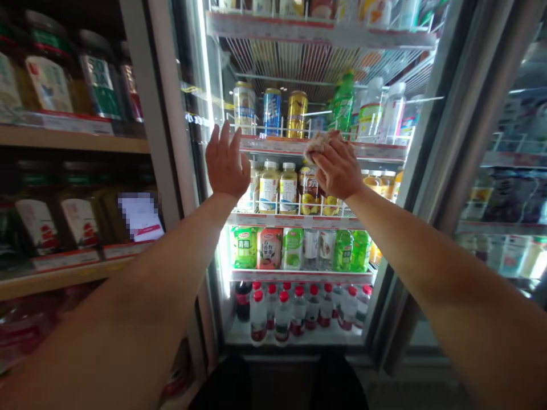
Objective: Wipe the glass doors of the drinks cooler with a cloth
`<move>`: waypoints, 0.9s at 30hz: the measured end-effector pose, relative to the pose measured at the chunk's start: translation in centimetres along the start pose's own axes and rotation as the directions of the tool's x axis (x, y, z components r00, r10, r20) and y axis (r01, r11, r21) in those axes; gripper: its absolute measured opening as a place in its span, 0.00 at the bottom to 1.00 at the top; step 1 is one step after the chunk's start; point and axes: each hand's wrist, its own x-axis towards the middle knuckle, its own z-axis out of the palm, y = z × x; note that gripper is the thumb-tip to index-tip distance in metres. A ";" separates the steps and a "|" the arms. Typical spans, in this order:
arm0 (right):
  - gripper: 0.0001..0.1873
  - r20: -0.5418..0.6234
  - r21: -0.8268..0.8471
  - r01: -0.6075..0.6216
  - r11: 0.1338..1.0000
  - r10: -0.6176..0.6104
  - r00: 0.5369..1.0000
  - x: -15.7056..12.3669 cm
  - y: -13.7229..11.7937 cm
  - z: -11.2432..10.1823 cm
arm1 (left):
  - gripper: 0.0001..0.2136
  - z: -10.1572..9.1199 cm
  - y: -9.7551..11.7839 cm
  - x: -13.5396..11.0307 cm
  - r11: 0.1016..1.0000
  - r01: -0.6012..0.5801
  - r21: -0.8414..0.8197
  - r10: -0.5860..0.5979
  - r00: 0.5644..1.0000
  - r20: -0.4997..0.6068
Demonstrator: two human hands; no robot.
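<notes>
The right hand (pixel 342 171) is curled around a crumpled, beige, soft-looking cloth (pixel 315 148), grasping it in a bunch with fingers bent over its folds. The cloth sits in front of the cooler's white wire shelf with the red-and-white label strip (pixel 382 151), right of centre. The left hand (pixel 228 165) is released, its fingers stretched upward and the thumb spread, near the cooler's bright white vertical light strip (pixel 208 74); whether its palm touches the clear glass pane cannot be told.

Between and above the 2 hands stand 3 cylindrical metal cans: a white-and-gold can (pixel 244 108), a glossy blue can (pixel 272 113) and a shiny gold can (pixel 297 115). A green plastic bottle (pixel 343 105) rises above the cloth. Below, 2 pale-yellow bottles with white caps (pixel 279 188) stand side by side behind thin wire rails. Lower down are squarish green bottles (pixel 351 250), and at the bottom, clear, rounded bottles with red caps (pixel 282 320).
</notes>
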 end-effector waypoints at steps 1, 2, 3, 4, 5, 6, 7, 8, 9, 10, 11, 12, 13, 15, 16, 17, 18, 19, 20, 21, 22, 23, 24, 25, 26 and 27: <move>0.23 0.010 0.001 0.023 1.000 -0.024 1.000 0.1 0.1 0.0 | 0.28 0.0 0.0 -0.3 1.000 -0.018 0.004 0.018 1.000 0.003; 0.23 -0.001 -0.009 0.013 1.000 -0.013 1.000 0.2 0.3 0.0 | 0.28 -0.1 0.0 -0.6 1.000 -0.030 0.005 0.030 1.000 0.000; 0.23 -0.033 -0.029 -0.032 0.999 0.031 0.999 0.4 0.9 0.0 | 0.28 -0.1 0.0 -0.7 0.999 -0.035 0.003 0.035 0.999 -0.007; 0.23 -0.082 -0.055 -0.110 0.992 0.105 0.991 0.6 1.6 -0.1 | 0.28 -0.2 0.1 -0.8 0.999 -0.035 -0.004 0.035 0.999 -0.015; 0.24 -0.146 -0.081 -0.212 0.974 0.199 0.969 0.7 2.5 -0.2 | 0.29 -0.2 0.1 -0.8 0.999 -0.031 -0.014 0.031 0.999 -0.020; 0.25 -0.214 -0.103 -0.325 0.940 0.298 0.930 0.7 3.4 -0.5 | 0.29 -0.2 0.1 -0.7 0.999 -0.027 -0.025 0.027 0.999 -0.024; 0.26 -0.274 -0.120 -0.425 0.897 0.382 0.883 0.5 4.3 -0.8 | 0.29 -0.2 0.2 -0.7 0.999 -0.022 -0.035 0.022 0.999 -0.024; 0.26 -0.315 -0.132 -0.496 0.858 0.438 0.842 0.1 5.0 -1.2 | 0.29 -0.2 0.2 -0.7 0.999 -0.018 -0.042 0.017 1.000 -0.022; 0.26 -0.328 -0.146 -0.526 0.838 0.461 0.825 -0.5 5.5 -1.6 | 0.29 -0.2 0.2 -0.6 0.999 -0.014 -0.044 0.013 1.000 -0.021; 0.26 -0.311 -0.161 -0.515 0.842 0.452 0.836 -1.2 5.7 -2.0 | 0.28 -0.2 0.1 -0.6 0.999 -0.013 -0.041 0.012 1.000 -0.021; 0.26 -0.264 -0.173 -0.466 0.868 0.414 0.871 -2.0 5.7 -2.3 | 0.28 -0.1 0.1 -0.6 0.999 -0.014 -0.034 0.014 1.000 -0.020; 0.25 -0.200 -0.178 -0.391 0.903 0.356 0.913 -2.8 5.5 -2.6 | 0.28 -0.1 0.1 -0.6 0.999 -0.017 -0.028 0.017 1.000 -0.018; 0.25 -0.132 -0.172 -0.307 0.936 0.287 0.949 -3.5 5.2 -2.8 | 0.28 -0.1 0.1 -0.6 1.000 -0.021 -0.022 0.020 1.000 -0.016; 0.23 -0.058 -0.144 -0.193 0.971 0.187 0.981 -4.5 4.7 -2.8 | 0.28 -0.1 0.1 -0.7 1.000 -0.023 -0.015 0.023 1.000 -0.011; 0.23 -0.080 -0.135 -0.189 0.973 0.179 0.981 -4.8 4.7 -2.6 | 0.28 -0.1 0.1 -0.7 1.000 -0.019 -0.014 0.019 1.000 -0.009; 0.23 -0.147 -0.130 -0.226 0.965 0.207 0.967 -4.9 4.8 -2.3 | 0.28 -0.1 0.2 -0.7 1.000 -0.012 -0.019 0.012 1.000 -0.009; 0.24 -0.241 -0.121 -0.296 0.948 0.261 0.935 -4.9 5.0 -2.1 | 0.28 -0.1 0.2 -0.7 1.000 -0.003 -0.029 0.003 1.000 -0.009; 0.24 -0.333 -0.105 -0.374 0.922 0.322 0.886 -4.9 5.2 -1.8 | 0.28 -0.1 0.2 -0.7 0.999 0.007 -0.044 -0.008 1.000 -0.008; 0.25 -0.406 -0.083 -0.438 0.895 0.371 0.835 -4.9 5.4 -1.5 | 0.28 -0.1 0.3 -0.7 0.998 0.017 -0.059 -0.017 1.000 -0.006; 0.26 -0.446 -0.066 -0.471 0.880 0.396 0.803 -4.9 5.6 -1.3 | 0.28 -0.1 0.3 -0.7 0.997 0.023 -0.069 -0.024 1.000 -0.007; 0.26 -0.456 -0.061 -0.470 0.881 0.394 0.798 -5.0 5.6 -1.2 | 0.28 -0.1 0.2 -0.7 0.997 0.024 -0.069 -0.024 1.000 -0.008; 0.25 -0.440 -0.068 -0.438 0.896 0.367 0.820 -5.0 5.6 -1.2 | 0.28 -0.1 0.2 -0.7 0.998 0.020 -0.060 -0.021 1.000 -0.008; 0.25 -0.411 -0.082 -0.389 0.918 0.324 0.852 -5.1 5.6 -1.1 | 0.28 0.0 0.2 -0.7 0.999 0.015 -0.044 -0.016 1.000 -0.009; 0.24 -0.387 -0.092 -0.348 0.933 0.288 0.876 -5.2 5.6 -1.1 | 0.28 0.0 0.1 -0.7 1.000 0.011 -0.027 -0.012 1.000 -0.009; 0.24 -0.380 -0.097 -0.335 0.937 0.277 0.883 -5.3 5.6 -1.1 | 0.28 0.1 0.1 -0.7 1.000 0.011 -0.014 -0.011 1.000 -0.008; 0.23 -0.393 -0.094 -0.357 0.929 0.295 0.871 -5.3 5.8 -1.1 | 0.27 0.1 0.1 -0.7 1.000 0.012 -0.005 -0.012 1.000 -0.005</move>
